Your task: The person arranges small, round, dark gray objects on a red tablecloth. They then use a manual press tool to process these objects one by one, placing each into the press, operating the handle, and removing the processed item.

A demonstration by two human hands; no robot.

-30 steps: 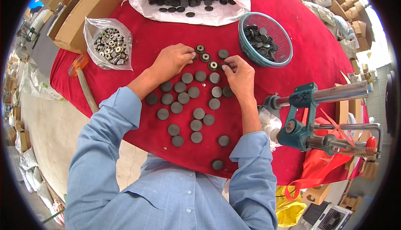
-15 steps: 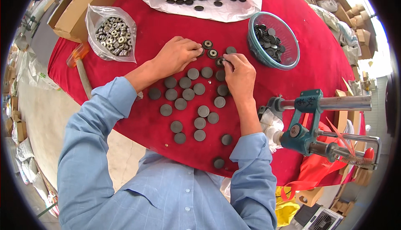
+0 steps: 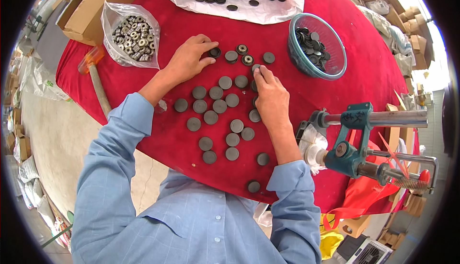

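Black round caps (image 3: 210, 117) lie scattered over the red cloth, most with their flat faces up. At the far left of this group, my left hand (image 3: 184, 60) has its thumb and index finger around a black cap (image 3: 214, 52) whose hollow side shows. My right hand (image 3: 272, 94) pinches another black cap (image 3: 256, 67) with its fingertips, which partly hide it. Between the hands sit a flat-faced cap (image 3: 231, 56) and two caps with metal bearings in them, an upper bearing (image 3: 241, 49) and a lower bearing (image 3: 247, 60).
A clear bag of metal bearings (image 3: 134, 41) and a hammer (image 3: 98, 84) are at the left. A white sack (image 3: 282, 12) of black caps lies at the back, a clear basin (image 3: 341, 63) of caps at the right. A green hand press (image 3: 354, 134) stands right of my forearm.
My left hand has moved left, uncovering a flat-faced cap, and now has a hollow-side-up cap at its fingers. At my right fingertips a cap now shows where a bearing was visible.
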